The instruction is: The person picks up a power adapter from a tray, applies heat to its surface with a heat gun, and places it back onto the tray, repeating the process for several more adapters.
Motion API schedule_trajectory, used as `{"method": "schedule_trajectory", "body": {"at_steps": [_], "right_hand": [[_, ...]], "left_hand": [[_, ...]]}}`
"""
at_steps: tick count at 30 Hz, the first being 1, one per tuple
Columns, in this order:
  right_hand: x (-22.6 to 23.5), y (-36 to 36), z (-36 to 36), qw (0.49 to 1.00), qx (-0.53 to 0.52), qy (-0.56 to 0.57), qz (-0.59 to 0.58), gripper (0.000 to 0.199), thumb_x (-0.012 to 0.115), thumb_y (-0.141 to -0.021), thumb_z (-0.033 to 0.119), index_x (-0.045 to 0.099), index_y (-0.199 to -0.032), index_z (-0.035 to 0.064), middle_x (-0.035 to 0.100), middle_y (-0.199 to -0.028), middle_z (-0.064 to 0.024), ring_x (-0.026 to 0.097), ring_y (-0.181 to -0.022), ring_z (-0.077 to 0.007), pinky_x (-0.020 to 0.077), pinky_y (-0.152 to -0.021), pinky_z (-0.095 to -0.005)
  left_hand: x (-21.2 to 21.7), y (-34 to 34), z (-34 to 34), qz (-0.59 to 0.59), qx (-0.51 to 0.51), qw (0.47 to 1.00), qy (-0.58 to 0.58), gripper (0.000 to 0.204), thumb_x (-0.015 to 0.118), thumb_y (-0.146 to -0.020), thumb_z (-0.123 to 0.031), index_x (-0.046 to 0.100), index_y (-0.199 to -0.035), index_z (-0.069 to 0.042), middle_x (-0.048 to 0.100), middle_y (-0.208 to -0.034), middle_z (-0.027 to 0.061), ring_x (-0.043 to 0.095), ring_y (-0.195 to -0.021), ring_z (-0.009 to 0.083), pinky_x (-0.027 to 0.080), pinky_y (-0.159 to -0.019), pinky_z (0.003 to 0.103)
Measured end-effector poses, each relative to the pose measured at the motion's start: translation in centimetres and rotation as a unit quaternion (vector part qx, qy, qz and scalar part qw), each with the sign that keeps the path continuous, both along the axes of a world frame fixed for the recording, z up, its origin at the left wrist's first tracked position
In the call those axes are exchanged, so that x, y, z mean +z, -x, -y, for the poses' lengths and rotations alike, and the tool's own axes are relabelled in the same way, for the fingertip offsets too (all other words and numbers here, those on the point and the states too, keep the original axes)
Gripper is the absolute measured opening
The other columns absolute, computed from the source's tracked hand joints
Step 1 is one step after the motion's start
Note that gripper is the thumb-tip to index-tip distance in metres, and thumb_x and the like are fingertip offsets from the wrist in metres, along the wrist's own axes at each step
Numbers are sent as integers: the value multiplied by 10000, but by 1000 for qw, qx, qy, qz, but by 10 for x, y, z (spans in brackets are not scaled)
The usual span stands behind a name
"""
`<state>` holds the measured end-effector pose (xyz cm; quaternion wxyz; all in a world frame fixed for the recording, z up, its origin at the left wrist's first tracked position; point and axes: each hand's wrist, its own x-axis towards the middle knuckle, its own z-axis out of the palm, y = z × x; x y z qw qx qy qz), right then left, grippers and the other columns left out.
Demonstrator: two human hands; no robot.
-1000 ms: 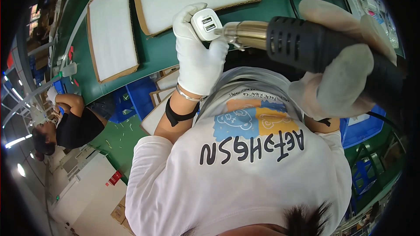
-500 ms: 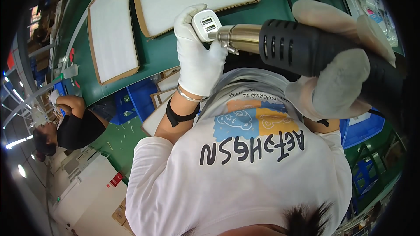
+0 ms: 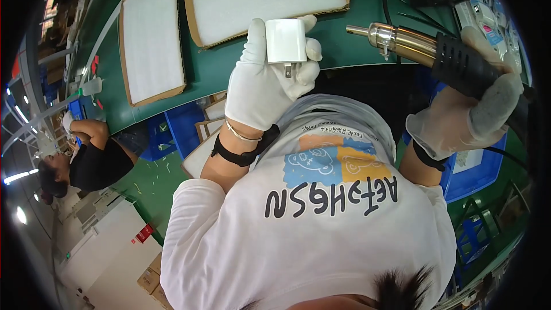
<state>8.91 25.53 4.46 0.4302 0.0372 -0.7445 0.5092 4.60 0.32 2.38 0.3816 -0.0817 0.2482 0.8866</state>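
Note:
In my white-gloved left hand [image 3: 255,92] is a white USB charger [image 3: 286,40], its blank side facing up. A metal plug prong [image 3: 288,71] sticks out of its near end, and my fingers close around its sides. My right hand [image 3: 468,112], in a thin pale glove, grips the black, vented handle of a hot-air gun [image 3: 422,49]. The gun's narrow metal nozzle points left toward the charger, with a gap between them. The charger's socket face is turned out of sight.
Two cardboard trays with white foam, one large [image 3: 258,3] and one narrow [image 3: 150,46], lie on the green table [image 3: 330,37]. Bagged items [image 3: 488,20] sit at far right. A blue bin [image 3: 476,175] stands below right. Another person [image 3: 106,158] works at left.
The gun has drawn back to the right, its nozzle leaving the charger's face. My left hand has turned the charger, so its port side no longer shows and the prong now does.

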Motion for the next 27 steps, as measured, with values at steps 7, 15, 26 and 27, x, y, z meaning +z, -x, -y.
{"method": "schedule_trajectory", "body": {"at_steps": [7, 15, 26, 27], "right_hand": [[-11, -4, 3, 996, 48, 65, -48, 417, 431, -950, 356, 525, -1122, -12, 642, -909, -181, 625, -785, -193, 531, -704, -284], [-10, -9, 22, 996, -4, 86, -30, 418, 445, -937, 381, 511, -1079, -6, 638, -887, -165, 612, -759, -182, 518, -693, -268], [-12, -9, 35, 992, -50, 114, -30, 426, 464, -918, 416, 492, -1020, 3, 633, -856, -144, 594, -723, -168, 500, -678, -245], [-7, -13, 32, 991, -54, 116, -29, 427, 466, -916, 419, 491, -1015, 4, 632, -854, -142, 592, -720, -167, 498, -676, -243]], "left_hand": [[9, -5, -10, 4, 36, 998, 51, 641, 339, -940, -509, 366, -1299, 20, 526, -922, 111, 352, -617, 131, 323, -520, 227], [9, -7, -17, -55, 60, 987, 141, 567, 469, -908, -463, 457, -1232, 2, 579, -956, 121, 538, -793, 186, 456, -684, 259], [1, -6, -1, -460, 205, 638, 582, 754, 812, -629, -64, 406, -1260, 12, 603, -1026, 107, 600, -908, 176, 493, -808, 284], [0, -5, 0, -473, 211, 636, 572, 779, 820, -617, -72, 395, -1265, 10, 605, -1028, 109, 605, -899, 178, 494, -805, 287]]}}
